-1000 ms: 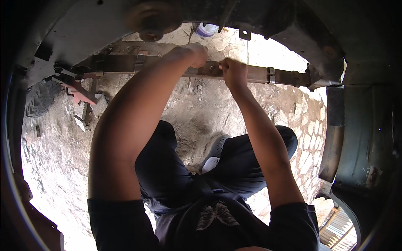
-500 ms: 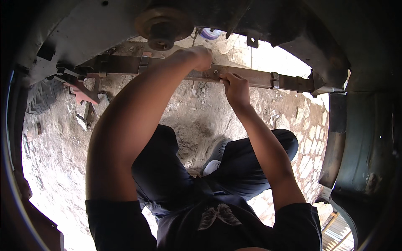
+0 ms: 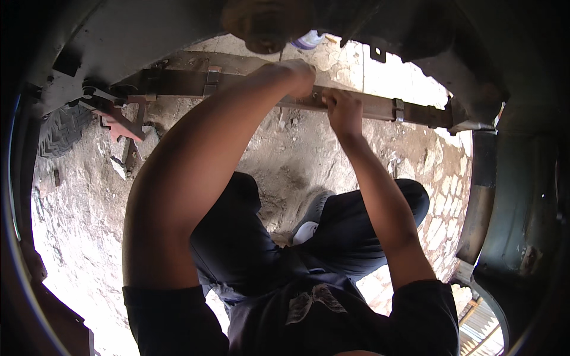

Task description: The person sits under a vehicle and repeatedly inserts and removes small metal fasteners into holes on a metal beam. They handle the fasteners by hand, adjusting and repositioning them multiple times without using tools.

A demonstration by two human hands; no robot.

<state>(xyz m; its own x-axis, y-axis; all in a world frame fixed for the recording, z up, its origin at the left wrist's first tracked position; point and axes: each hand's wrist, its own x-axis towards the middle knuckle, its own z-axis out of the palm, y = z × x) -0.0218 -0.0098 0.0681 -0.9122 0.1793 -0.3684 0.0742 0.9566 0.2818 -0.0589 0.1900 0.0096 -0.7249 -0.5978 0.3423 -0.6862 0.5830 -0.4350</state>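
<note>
A long rusty leaf spring (image 3: 374, 108) runs across the view under a vehicle's body, from a mount at the left to a bracket at the right. My left hand (image 3: 295, 75) is a closed fist over the spring's middle, just below a rusty hub (image 3: 261, 26). My right hand (image 3: 344, 108) grips the spring right beside it, fingers wrapped around the leaves. Both arms reach up from my dark shirt and trousers. Whether either hand also holds a tool is hidden.
A metal clamp (image 3: 396, 110) bands the spring to the right of my hands. At the left are a spanner (image 3: 98, 94) on the spring mount, a reddish stand (image 3: 122, 121) and a tyre (image 3: 62, 127). Rough stony ground (image 3: 279, 148) lies below. The dark wheel arch (image 3: 516, 196) curves at the right.
Both hands stay on the spring, shifted slightly to the right in the picture. The view has tilted, so the hub above the hands shows more.
</note>
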